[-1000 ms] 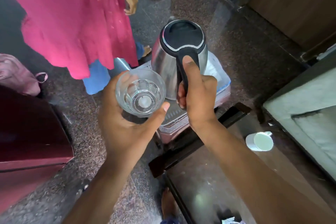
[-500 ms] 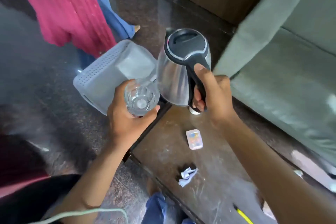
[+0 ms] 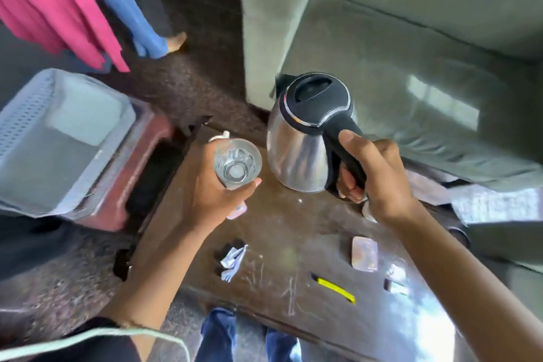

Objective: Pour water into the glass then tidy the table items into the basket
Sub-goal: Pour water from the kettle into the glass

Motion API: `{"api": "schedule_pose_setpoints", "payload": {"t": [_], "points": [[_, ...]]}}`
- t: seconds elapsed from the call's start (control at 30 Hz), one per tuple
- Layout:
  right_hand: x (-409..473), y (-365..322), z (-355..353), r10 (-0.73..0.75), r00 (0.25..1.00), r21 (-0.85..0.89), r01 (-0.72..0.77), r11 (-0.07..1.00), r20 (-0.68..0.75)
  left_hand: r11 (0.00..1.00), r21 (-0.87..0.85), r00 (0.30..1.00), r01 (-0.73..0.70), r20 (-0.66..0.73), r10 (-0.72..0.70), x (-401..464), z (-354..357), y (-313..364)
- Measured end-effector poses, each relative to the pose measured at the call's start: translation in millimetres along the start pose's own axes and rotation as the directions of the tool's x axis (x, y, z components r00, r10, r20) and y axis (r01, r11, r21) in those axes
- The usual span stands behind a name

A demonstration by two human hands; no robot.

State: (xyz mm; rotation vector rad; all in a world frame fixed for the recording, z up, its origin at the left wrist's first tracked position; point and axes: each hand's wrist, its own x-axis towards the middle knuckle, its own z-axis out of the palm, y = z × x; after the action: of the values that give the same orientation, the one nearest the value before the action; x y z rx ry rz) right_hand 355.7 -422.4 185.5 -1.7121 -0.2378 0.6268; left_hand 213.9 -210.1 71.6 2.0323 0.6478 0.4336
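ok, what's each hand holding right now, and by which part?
Left hand grips the glass around its lower body. Right hand grips the electric kettle by its black handle, thumb on top.

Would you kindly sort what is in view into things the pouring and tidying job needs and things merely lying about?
Job:
glass, held by the left hand
kettle, held by the right hand
basket
yellow pen, crumpled paper and small card on the table

Lying about:
sofa
red stool
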Motion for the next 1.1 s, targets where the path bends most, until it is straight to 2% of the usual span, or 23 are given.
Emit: {"api": "schedule_pose_setpoints", "payload": {"t": [0.1, 0.3, 0.4, 0.83, 1.1], "points": [[-14.8, 15.9, -38.0, 0.016, 0.999, -0.038, -0.018, 0.999, -0.047, 1.000, -0.030, 0.996, -0.007, 0.083, 0.010, 0.0, 42.6, 3.7], [-46.6, 46.7, -91.2, 0.082, 0.993, -0.076, -0.088, 0.993, -0.087, 0.998, 0.040, 0.992, -0.045, 0.117, 0.040, -3.1, 105.9, -1.4], [-58.3, 59.1, -106.6, 0.110, 0.991, -0.074, -0.116, 0.991, -0.080, 0.999, 0.018, 0.985, -0.029, 0.172, 0.025, -7.4, 132.3, -5.7], [-72.4, 95.2, -121.7, 0.310, 0.949, -0.210, -0.313, 0.926, -0.049, 0.987, -0.137, 0.948, 0.081, 0.315, -0.034, -16.9, 197.5, -13.0], [-74.8, 85.1, -125.1, 0.435, 0.899, -0.289, -0.431, 0.855, -0.051, 0.999, -0.006, 0.948, 0.053, 0.314, -0.048, -20.7, 206.7, -7.1]]}}
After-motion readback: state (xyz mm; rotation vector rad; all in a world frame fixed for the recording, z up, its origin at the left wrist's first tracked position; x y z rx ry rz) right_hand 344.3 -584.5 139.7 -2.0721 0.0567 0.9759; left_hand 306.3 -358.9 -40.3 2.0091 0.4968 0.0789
